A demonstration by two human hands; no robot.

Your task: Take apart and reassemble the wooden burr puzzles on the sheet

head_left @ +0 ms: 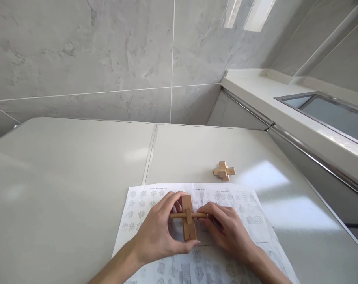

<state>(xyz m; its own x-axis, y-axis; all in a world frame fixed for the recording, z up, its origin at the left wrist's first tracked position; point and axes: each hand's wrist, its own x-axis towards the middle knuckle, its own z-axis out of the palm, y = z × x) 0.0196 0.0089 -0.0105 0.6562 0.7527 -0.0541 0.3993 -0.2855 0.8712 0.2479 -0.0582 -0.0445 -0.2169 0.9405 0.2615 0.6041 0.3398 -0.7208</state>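
My left hand grips a wooden puzzle block end to end, thumb at its near end and fingers at the far end. Through the block's middle runs a thin wooden dowel, sticking out on both sides. A short rounded wooden piece sits where dowel and block cross. My right hand pinches the dowel's right end between thumb and fingers. Both hands are over a printed paper sheet with small diagrams of puzzle shapes, partly hidden by my hands and forearms.
Farther back on the pale table lies an assembled wooden cross-shaped puzzle. A seam divides the tabletop. Behind stands a grey tiled wall; on the right is a white counter with a metal-framed sink opening.
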